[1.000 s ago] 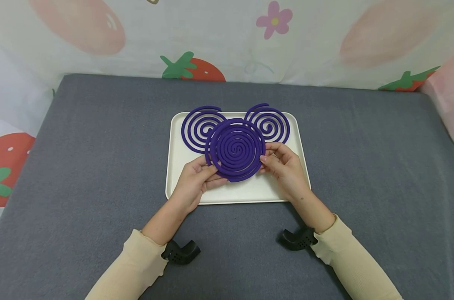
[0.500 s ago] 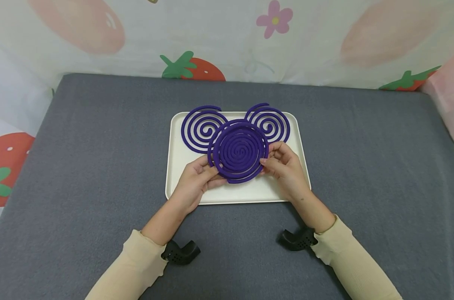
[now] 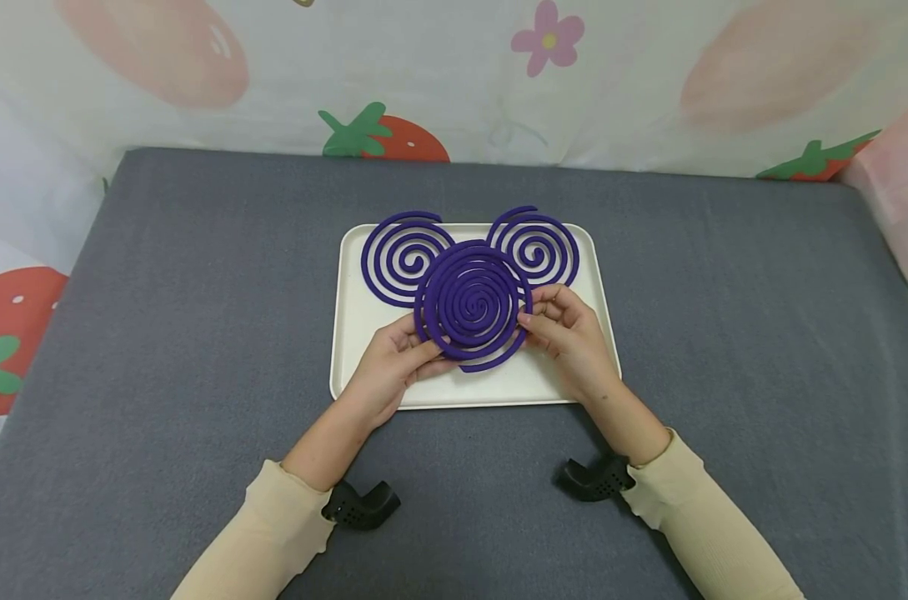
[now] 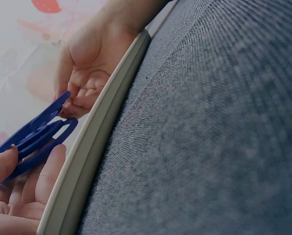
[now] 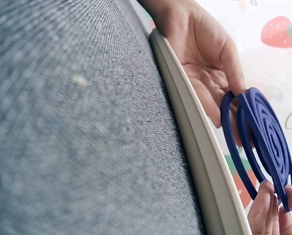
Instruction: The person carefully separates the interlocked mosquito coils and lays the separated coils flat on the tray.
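A purple mosquito coil [image 3: 476, 307] is held over a white tray [image 3: 363, 333]; it looks like two coils nested in a thick stack. My left hand [image 3: 386, 367] pinches its lower left edge, thumb on top and fingers underneath. On the opposite side my right hand [image 3: 574, 342] pinches the right edge between thumb and fingers. In the right wrist view the coil [image 5: 271, 132] is tilted, and an outer loop stands apart from the tighter turns. Behind it, a loose-wound coil [image 3: 404, 258] lies at the tray's back left and another [image 3: 538, 250] at the back right.
The tray stands on a grey cloth-covered table [image 3: 198, 333]. Both single coils stick out past the tray's back rim. A white curtain [image 3: 454, 75] with strawberry and flower prints hangs behind the table's far edge.
The held coil has shifted slightly right, then back left. Its lower outer loop now hangs a little further from the other turns. Both hands keep nearly the same place.
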Action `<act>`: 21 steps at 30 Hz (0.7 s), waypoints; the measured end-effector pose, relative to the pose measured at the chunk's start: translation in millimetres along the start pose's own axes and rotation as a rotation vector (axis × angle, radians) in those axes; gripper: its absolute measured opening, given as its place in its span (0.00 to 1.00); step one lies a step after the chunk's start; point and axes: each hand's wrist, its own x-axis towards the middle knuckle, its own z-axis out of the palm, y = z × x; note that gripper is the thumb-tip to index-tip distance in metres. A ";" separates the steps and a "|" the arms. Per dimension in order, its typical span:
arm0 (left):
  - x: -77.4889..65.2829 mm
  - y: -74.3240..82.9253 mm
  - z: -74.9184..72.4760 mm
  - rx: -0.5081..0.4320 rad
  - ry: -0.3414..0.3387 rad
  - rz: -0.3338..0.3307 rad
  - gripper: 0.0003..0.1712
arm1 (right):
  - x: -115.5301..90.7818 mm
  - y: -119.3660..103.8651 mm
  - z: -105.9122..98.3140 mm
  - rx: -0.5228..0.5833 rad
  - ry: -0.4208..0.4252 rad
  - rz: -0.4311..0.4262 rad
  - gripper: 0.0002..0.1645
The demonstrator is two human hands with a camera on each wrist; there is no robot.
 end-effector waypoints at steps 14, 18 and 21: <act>0.3 0.6 -1.1 -0.046 0.025 -0.012 0.23 | 0.6 1.5 0.7 -0.003 -0.013 -0.027 0.14; 0.5 0.1 -2.0 -0.048 0.020 -0.010 0.23 | 1.0 2.1 0.6 0.006 -0.012 -0.032 0.14; 0.7 -0.2 -2.3 -0.049 0.013 -0.006 0.23 | 1.2 2.5 0.2 0.019 -0.017 -0.035 0.15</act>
